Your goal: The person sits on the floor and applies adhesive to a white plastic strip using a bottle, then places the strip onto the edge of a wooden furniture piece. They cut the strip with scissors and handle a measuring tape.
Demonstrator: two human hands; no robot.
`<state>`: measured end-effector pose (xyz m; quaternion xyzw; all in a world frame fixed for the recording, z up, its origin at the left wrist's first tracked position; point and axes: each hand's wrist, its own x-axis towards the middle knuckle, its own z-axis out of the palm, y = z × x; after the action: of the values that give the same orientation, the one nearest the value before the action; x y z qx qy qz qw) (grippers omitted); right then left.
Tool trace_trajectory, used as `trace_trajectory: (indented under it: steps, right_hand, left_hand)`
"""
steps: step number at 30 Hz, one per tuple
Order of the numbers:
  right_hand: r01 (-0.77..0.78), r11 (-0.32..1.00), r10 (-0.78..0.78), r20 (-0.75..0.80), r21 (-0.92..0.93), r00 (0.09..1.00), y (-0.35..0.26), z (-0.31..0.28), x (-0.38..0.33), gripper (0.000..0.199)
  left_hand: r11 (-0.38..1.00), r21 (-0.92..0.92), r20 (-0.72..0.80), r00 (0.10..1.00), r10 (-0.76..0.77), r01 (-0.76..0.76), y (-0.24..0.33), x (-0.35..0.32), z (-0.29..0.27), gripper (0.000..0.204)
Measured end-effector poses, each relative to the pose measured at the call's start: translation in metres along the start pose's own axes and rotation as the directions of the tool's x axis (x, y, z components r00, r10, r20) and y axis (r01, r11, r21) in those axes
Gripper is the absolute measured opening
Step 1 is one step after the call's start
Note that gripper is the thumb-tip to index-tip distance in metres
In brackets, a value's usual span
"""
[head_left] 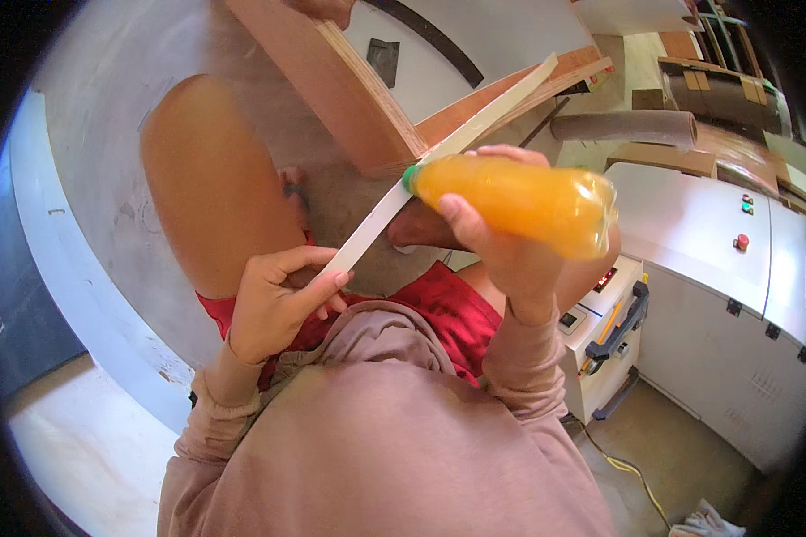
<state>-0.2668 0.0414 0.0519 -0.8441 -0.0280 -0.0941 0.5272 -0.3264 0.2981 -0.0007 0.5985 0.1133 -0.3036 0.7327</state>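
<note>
My right hand (519, 242) is wrapped around a clear plastic bottle (519, 199) of yellow-orange liquid, tipped almost onto its side. Its green cap (410, 178) points left and meets the strip, or hangs just over it. Between the thumb and fingers of my left hand (287, 300) is the near end of a long, thin white strip (372, 222). From there the strip slants away to the upper right, passing under the cap and along a wooden board frame (367, 98). Whether liquid is coming out cannot be seen.
A white cabinet (690, 233) with a red button stands at right, beside a small box-shaped machine (604, 331) with a black handle. Behind them lie a brown roll (627, 128) and stacked boards. A cable (631, 470) runs over the floor; a pale curved edge passes at left.
</note>
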Motion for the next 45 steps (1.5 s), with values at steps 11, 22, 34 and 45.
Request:
trace_trajectory:
  steps: [11, 22, 34, 45]
  right_hand:
    - [0.166, 0.981, -0.164, 0.022, -0.103, 0.986, -0.018, 0.015, -0.027, 0.033]
    - [0.387, 0.919, -0.352, 0.288, -0.073, 0.89, -0.014, 0.013, -0.038, 0.039]
    - [0.246, 0.931, -0.222, 0.118, -0.268, 0.968, -0.016, 0.014, -0.026, 0.054]
    - [0.142, 0.962, -0.163, -0.072, -0.232, 0.984, -0.005, 0.01, -0.007, 0.042]
  left_hand:
    - [0.997, -0.067, 0.038, 0.999, 0.039, -0.037, -0.005, 0.007, 0.003, 0.024]
    - [0.994, -0.097, -0.018, 0.998, 0.057, -0.058, -0.007, 0.013, 0.002, 0.023]
    - [1.0, 0.0, 0.012, 1.0, 0.014, -0.014, -0.003, 0.013, 0.002, 0.024]
    - [0.997, 0.037, 0.023, 0.998, 0.063, -0.064, -0.004, 0.013, 0.0, 0.023]
